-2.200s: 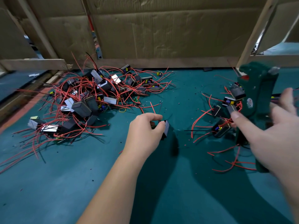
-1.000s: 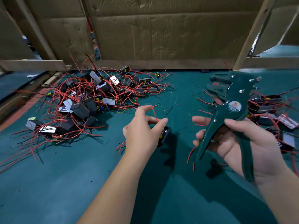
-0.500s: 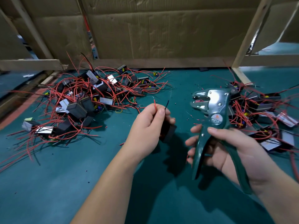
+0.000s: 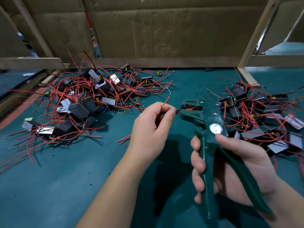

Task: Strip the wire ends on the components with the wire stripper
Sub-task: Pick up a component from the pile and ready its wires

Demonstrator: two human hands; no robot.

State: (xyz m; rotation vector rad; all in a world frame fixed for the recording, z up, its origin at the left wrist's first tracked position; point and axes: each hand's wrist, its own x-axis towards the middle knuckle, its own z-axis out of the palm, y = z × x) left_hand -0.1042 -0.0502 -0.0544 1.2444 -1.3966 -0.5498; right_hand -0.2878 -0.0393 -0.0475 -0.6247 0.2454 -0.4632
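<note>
Teal matting (image 4: 49, 186) covers the bench, backed by brown cardboard sheets (image 4: 164, 30). At its middle a thin dark wire end (image 4: 178, 110) is pinched by the left hand (image 4: 151, 127) and held roughly level, pointing rightward into the head of the dark green wire stripper (image 4: 209, 122) just beside the fingertips. A red wire (image 4: 165, 102) sticks up from the same pinch. The stripper's handles, seemingly not yet squeezed together, are gripped by the right hand (image 4: 238, 165). Tangled heaps of black components (image 4: 92, 99) are seen on either side.
</note>
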